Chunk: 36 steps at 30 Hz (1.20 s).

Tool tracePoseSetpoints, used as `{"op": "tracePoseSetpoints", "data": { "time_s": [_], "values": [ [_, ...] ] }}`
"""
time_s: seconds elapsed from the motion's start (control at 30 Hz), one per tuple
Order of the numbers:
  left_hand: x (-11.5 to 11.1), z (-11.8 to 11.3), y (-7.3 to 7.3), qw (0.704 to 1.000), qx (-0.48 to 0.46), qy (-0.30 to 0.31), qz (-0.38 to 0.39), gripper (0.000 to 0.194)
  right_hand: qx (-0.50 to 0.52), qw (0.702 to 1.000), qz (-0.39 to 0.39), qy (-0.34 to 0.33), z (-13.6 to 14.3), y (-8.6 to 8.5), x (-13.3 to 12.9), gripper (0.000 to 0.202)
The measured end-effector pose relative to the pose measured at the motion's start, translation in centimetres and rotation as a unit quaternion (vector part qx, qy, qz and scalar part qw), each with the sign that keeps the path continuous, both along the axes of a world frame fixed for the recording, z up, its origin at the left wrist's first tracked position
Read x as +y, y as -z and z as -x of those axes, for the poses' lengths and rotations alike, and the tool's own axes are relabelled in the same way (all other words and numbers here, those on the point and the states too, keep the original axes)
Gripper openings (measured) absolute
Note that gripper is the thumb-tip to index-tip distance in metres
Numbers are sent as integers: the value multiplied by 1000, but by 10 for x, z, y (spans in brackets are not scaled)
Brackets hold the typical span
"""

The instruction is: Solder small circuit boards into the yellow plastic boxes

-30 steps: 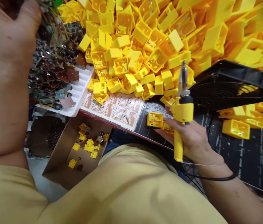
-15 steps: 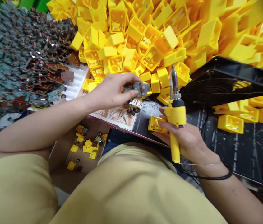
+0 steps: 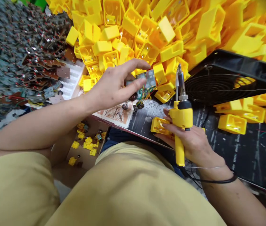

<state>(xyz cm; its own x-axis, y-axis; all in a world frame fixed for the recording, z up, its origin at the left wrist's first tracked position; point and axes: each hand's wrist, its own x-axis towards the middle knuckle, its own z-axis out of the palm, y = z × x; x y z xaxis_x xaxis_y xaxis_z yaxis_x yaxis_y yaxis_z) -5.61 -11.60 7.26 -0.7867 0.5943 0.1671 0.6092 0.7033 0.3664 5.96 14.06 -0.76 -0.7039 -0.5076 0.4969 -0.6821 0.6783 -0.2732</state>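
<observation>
My left hand (image 3: pixel 114 84) is curved round a small cluster of grey-green circuit boards (image 3: pixel 150 80), thumb across their near side and index finger along the far edge. Thin coloured wires and small round black parts (image 3: pixel 140 105) hang below them. To the right, my right hand (image 3: pixel 189 139) is closed round a yellow soldering gun (image 3: pixel 182 117), its metal tip pointing up. The same hand also has a yellow open box (image 3: pixel 158 125) between thumb and fingers, low over the table edge. Some of its fingers are hidden behind the tool.
Yellow boxes (image 3: pixel 102 47) are heaped across the back. Many circuit boards (image 3: pixel 12 47) are piled at the left. A black fan (image 3: pixel 218 80) leans at the right on the black table surface (image 3: pixel 224 144). Below the edge, a carton (image 3: pixel 62 153) contains small yellow pieces.
My left hand has moved slightly up, its index finger stretching out farther. The circuit boards have shifted right and show more of their faces and wires. My right hand keeps its hold, slightly farther right.
</observation>
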Motion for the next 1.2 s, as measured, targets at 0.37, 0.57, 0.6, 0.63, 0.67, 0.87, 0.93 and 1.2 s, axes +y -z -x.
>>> {"op": "tracePoseSetpoints", "data": {
  "time_s": [0.37,0.57,0.6,0.63,0.67,0.87,0.93,1.2],
  "values": [
    [-1,-29,21,949,166,54,263,47,20,1000,17,3,1,3,4,42],
    [-6,-45,23,956,153,-35,247,47,27,999,29,1,0,-2,2,55],
    [-9,-49,22,951,151,-39,265,46,24,999,32,-2,-1,-3,2,54],
    [-13,-53,21,945,150,-42,286,46,21,999,34,-7,-2,-3,1,51],
    [-18,-57,18,940,151,-45,302,45,17,999,35,-14,-3,-3,0,48],
    [-39,-61,6,976,136,-29,168,34,1,999,4,-33,-2,3,-5,37],
    [-35,-58,10,986,119,9,120,31,-8,999,21,-29,-2,2,-4,39],
    [7,-40,39,985,82,38,144,25,-44,999,18,7,-13,6,0,38]
  ]
}}
